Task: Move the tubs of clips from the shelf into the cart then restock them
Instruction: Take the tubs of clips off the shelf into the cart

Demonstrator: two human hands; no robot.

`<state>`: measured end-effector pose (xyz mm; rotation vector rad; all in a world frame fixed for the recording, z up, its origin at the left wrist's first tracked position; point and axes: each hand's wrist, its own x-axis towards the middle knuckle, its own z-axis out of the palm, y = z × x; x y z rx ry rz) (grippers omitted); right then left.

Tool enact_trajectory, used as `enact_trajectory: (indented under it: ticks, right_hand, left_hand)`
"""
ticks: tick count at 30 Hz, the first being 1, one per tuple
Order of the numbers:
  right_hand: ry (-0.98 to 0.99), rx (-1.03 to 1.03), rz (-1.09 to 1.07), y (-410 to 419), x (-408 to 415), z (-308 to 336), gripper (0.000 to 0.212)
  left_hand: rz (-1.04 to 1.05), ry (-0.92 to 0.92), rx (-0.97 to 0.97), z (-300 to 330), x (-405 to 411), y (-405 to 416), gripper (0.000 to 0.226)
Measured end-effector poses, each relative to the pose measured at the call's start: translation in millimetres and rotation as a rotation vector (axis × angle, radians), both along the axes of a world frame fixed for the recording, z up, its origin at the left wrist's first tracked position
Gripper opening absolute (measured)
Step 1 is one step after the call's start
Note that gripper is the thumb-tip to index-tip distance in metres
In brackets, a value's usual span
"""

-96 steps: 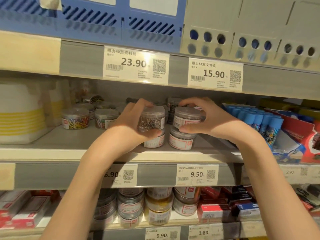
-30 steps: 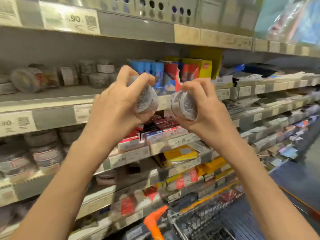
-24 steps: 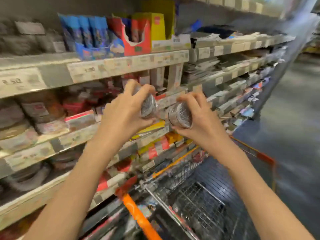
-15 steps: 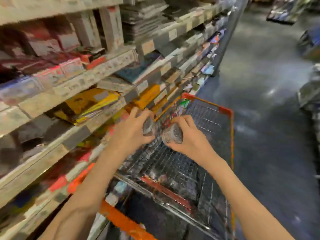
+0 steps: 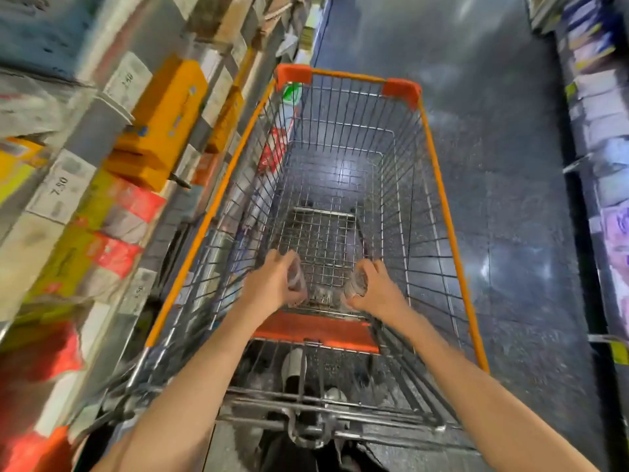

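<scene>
Both my arms reach down into a wire shopping cart (image 5: 446, 212) with an orange rim. My left hand (image 5: 272, 284) grips a small clear tub of clips (image 5: 296, 279), held on its side low over the cart's wire floor. My right hand (image 5: 376, 287) grips a second clear tub of clips (image 5: 355, 287) the same way. The two tubs are apart, a hand's width between them. Something pale and blurred lies on the cart floor between the hands; I cannot tell what it is.
Shelves (image 5: 85, 137) with yellow, orange and red boxes and price tags run close along the cart's left side. The orange child-seat flap (image 5: 316, 330) lies just below my wrists. Dark tiled aisle floor (image 5: 510, 165) lies to the right, with more shelving (image 5: 599, 114) at the far right.
I have turned from the shelf to the cart, and both hands have carried the tubs down from shelf height into the cart's basket, near its floor.
</scene>
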<state>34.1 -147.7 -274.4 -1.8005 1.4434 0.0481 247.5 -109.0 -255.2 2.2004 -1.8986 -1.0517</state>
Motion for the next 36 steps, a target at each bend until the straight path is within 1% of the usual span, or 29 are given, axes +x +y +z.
enact_trajectory:
  ticks: [3,7,12,16,18,21,23,25,27,32,34,36]
  right_hand:
    - [0.112,0.082,0.009,-3.0,1.5,-47.0,0.062]
    - [0.238,0.129,0.097,-6.7,6.1,-98.9,0.068]
    - [0.323,0.112,0.172,-6.6,12.5,-150.4,0.062]
    - [0.379,0.09,0.276,-3.3,10.7,-179.9,0.06]
    - [0.424,0.103,0.31,-4.8,13.5,-185.4,0.06]
    - [0.478,0.117,0.371,-5.3,18.5,-187.6,0.067]
    - [0.455,0.162,0.374,-3.4,20.4,-187.2,0.064]
    - [0.405,0.183,0.367,-0.9,22.0,-187.3,0.057]
    - [0.367,0.151,0.369,1.6,24.2,-185.1,0.052]
    - [0.337,0.068,0.39,9.9,23.4,-175.6,0.048]
    - [0.321,0.048,0.387,13.0,21.7,-166.2,0.047]
    - [0.309,0.034,0.398,15.9,18.3,-153.4,0.048]
  left_hand:
    - [-0.025,-0.001,0.09,-42.1,2.9,-7.0,0.038]
    - [-0.076,-0.053,0.12,-92.9,4.4,-10.3,0.046]
    - [-0.198,-0.128,0.216,-146.3,2.2,-17.7,0.064]
    - [-0.273,-0.213,0.219,-175.4,-2.1,-17.7,0.063]
    - [-0.268,-0.233,0.237,-184.9,-2.8,-16.7,0.064]
    - [-0.227,-0.219,0.3,-191.4,-4.3,-12.3,0.073]
    - [-0.216,-0.209,0.346,-192.1,-5.9,-8.3,0.076]
    - [-0.193,-0.178,0.363,-190.1,-7.5,-5.5,0.074]
    - [-0.17,-0.145,0.336,-185.8,-10.1,-5.6,0.068]
    - [-0.18,-0.172,0.267,-169.7,-18.0,-4.7,0.055]
    - [-0.19,-0.175,0.249,-164.4,-20.3,0.8,0.057]
    - [-0.196,-0.169,0.244,-157.3,-23.2,6.8,0.065]
